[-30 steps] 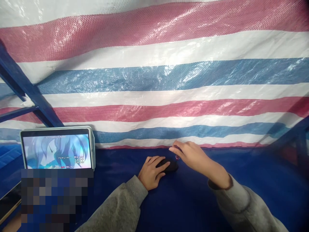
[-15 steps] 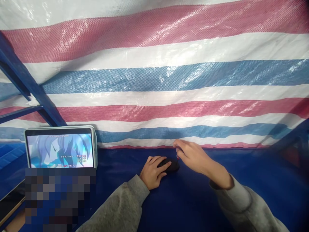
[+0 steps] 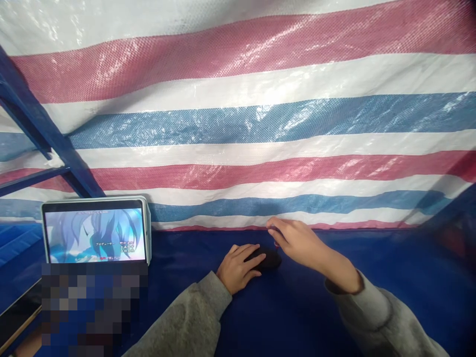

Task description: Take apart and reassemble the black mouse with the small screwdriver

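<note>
A dark, rounded object like a computer mouse (image 3: 270, 259) lies on the blue surface (image 3: 290, 317). My left hand (image 3: 240, 267) rests over its left end, fingers bent around it. Just above and to the right of it is my right hand (image 3: 293, 238), with thumb and index finger pinched on a small, thin thing. Only a reddish and dark bit of that thing shows beneath the fingers, so I cannot make out what it is.
On the left a tablet (image 3: 94, 235) in a pale case stands showing an animated picture. Below it is a pixelated patch, with a dark phone-like device (image 3: 18, 307) beside it. A blue metal frame (image 3: 55, 134) and a striped sheet (image 3: 260, 119) stand behind.
The view has shifted slightly, so most things appear a little lower and further right. Both hands keep nearly the same pose, the left one still on the dark object.
</note>
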A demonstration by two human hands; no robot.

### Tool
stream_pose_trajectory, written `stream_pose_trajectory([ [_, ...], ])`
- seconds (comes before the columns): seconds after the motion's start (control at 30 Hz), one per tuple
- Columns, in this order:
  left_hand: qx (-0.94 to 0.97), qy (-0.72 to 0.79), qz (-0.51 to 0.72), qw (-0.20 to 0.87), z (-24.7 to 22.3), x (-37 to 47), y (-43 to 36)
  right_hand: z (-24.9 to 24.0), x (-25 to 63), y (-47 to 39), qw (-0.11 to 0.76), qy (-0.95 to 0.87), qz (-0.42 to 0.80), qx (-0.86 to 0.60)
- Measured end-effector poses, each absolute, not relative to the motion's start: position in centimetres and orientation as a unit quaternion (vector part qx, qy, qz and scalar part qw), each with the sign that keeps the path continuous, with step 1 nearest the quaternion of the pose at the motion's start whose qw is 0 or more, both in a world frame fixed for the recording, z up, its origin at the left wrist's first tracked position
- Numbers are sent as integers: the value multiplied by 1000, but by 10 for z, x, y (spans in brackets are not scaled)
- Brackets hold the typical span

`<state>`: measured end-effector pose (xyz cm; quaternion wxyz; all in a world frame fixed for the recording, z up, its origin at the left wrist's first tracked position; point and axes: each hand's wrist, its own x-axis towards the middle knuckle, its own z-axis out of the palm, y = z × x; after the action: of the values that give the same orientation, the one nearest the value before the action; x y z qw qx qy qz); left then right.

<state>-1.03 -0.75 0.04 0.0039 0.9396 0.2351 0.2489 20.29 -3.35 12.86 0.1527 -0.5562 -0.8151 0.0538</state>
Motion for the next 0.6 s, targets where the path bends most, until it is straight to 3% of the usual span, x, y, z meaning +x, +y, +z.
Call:
stream_pose_trajectory([
  [0.6,939,259,222,49,13,15,-7,138,223,-36,117,-796,52,-592],
])
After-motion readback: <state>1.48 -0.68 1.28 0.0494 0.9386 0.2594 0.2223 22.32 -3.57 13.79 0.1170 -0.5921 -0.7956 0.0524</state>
